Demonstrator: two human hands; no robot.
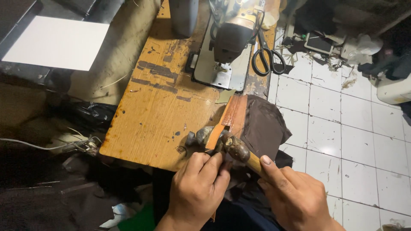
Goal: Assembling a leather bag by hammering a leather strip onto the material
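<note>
Left hand (198, 188): your fingers pinch the tan leather strip (223, 124) at the worktop's (150, 111) near edge, steadying it.
Right hand (295, 196): clenched around the hammer (237, 149), head on the strip.
Far: sewing machine (227, 42), scissors (266, 57).

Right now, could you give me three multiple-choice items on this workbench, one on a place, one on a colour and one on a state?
1. Where do the scissors lie?
A. right of the sewing machine
B. on the floor tiles
C. on the white sheet

2. What colour is the strip on the wooden table?
A. blue
B. orange-brown
C. white

3. What does the right hand grip?
A. nothing
B. the scissors
C. a hammer

Answers: 1 A, they lie on the table edge beside the machine; 2 B, it is orange-brown; 3 C, fingers wrap the wooden handle while the left hand pinches the strip's end.
</note>
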